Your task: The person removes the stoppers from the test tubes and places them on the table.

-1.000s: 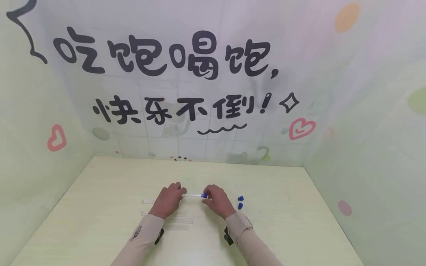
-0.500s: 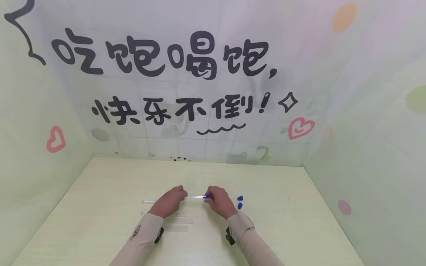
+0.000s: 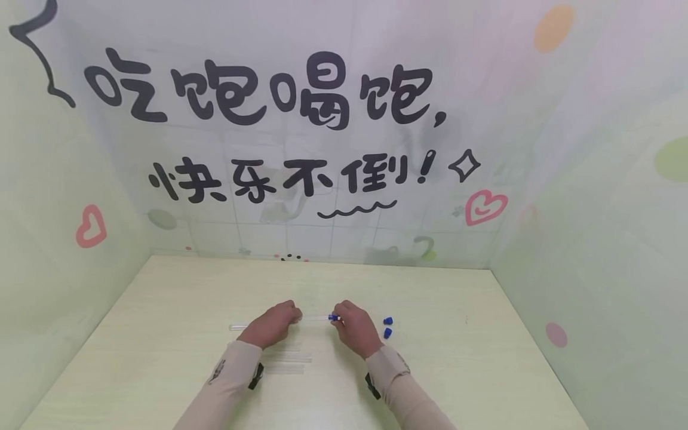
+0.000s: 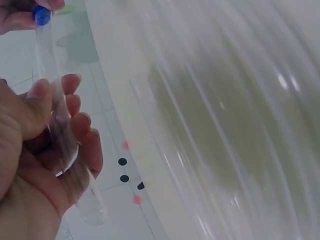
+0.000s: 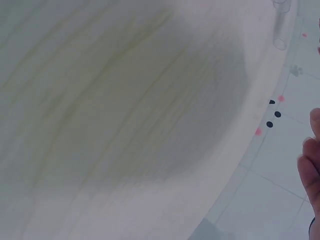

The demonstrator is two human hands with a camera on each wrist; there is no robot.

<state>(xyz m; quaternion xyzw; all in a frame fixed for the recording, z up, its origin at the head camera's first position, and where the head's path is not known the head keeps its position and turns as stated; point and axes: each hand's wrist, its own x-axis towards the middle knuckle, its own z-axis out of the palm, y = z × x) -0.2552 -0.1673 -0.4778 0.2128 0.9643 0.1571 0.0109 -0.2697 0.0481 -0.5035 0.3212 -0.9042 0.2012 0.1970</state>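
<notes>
A clear test tube (image 3: 314,318) lies level between my two hands. My left hand (image 3: 273,324) grips its body, thumb on one side and fingers curled along the other; the rounded end shows below the palm in the left wrist view. At the tube's other end, a blue cap (image 4: 42,16) sits on the mouth. My right hand (image 3: 356,327) pinches this cap between thumb and fingertips. Only part of the right fingers (image 5: 311,155) enters the right wrist view, at its edge.
Several clear tubes (image 3: 290,359) lie on the pale table (image 3: 457,358) under and beside the left forearm. Two loose blue caps, one farther back (image 3: 388,321) and one nearer (image 3: 387,333), lie right of the right hand. A printed wall (image 3: 344,239) closes off the back.
The right fingers have drawn in and turned round the cap, which shows from a different side. The left fingers have curled lower on the tube. Both hands stay nearly in place.
</notes>
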